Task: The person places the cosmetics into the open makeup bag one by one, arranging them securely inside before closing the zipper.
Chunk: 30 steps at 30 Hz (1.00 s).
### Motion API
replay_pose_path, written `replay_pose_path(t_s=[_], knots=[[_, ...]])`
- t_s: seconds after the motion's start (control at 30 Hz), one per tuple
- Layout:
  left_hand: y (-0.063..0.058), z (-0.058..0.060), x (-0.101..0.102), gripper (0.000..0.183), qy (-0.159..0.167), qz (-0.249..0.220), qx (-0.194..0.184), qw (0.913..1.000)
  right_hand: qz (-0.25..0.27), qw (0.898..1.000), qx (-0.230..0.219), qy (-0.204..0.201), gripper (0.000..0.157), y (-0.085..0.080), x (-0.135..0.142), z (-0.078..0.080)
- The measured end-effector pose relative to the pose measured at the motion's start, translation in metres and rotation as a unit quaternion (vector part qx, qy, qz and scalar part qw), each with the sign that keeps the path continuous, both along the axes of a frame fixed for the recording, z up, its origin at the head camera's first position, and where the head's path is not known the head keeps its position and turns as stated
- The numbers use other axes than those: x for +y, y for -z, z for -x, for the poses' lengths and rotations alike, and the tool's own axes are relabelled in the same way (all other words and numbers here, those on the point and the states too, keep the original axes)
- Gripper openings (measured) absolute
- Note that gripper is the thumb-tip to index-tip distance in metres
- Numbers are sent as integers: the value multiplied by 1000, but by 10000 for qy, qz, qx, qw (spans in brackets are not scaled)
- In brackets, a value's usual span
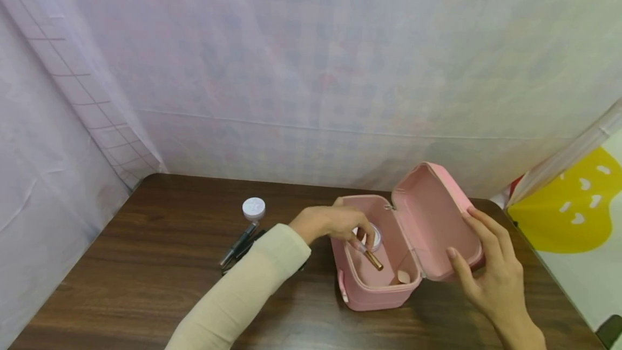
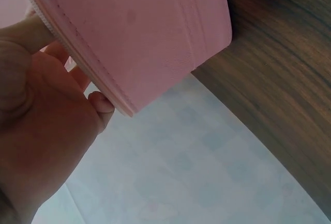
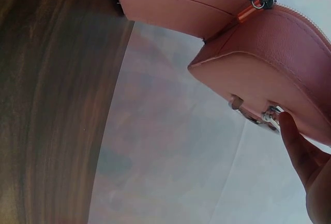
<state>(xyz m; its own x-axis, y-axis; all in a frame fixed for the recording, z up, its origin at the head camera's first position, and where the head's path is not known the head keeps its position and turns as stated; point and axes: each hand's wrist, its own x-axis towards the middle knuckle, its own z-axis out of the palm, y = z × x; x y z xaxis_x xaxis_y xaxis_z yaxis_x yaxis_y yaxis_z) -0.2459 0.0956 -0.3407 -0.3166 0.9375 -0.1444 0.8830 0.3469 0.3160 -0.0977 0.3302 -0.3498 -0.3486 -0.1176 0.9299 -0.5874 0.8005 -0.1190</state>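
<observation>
A pink zippered cosmetic case [image 1: 374, 298] stands on the table with its lid [image 1: 437, 220] swung out to the right. My left hand [image 1: 340, 224] reaches over its left rim and pinches a slim lip gloss-like tube with a gold cap [image 1: 374, 260] inside. In the left wrist view the hand [image 2: 46, 115] is beside the case wall [image 2: 134, 38], and the tube is hidden. My right hand [image 1: 498, 269] holds the lid's outer edge, thumb at the rim. In the right wrist view a finger is by the metal ring [image 3: 271, 115] on the lid.
Inside the case are a round white-rimmed container [image 1: 376, 236] and a small beige piece [image 1: 404, 276]. A round white container [image 1: 254, 208] and several dark slim tubes [image 1: 239, 243] lie left on the brown table [image 1: 121, 274]. A pale curtain [image 1: 311, 69] hangs behind.
</observation>
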Motion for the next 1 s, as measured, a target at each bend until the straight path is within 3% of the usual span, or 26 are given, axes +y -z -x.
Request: replay_pose_path(t_s=[0.57, 1.0], knots=[[-4, -7, 8, 20, -321, 1110, 147, 9932, -167, 9998, -60, 118, 63, -1, 2, 0], [0, -5, 4, 17, -456, 698, -50, 9965, -145, 9997, -77, 158, 64, -1, 1, -1]])
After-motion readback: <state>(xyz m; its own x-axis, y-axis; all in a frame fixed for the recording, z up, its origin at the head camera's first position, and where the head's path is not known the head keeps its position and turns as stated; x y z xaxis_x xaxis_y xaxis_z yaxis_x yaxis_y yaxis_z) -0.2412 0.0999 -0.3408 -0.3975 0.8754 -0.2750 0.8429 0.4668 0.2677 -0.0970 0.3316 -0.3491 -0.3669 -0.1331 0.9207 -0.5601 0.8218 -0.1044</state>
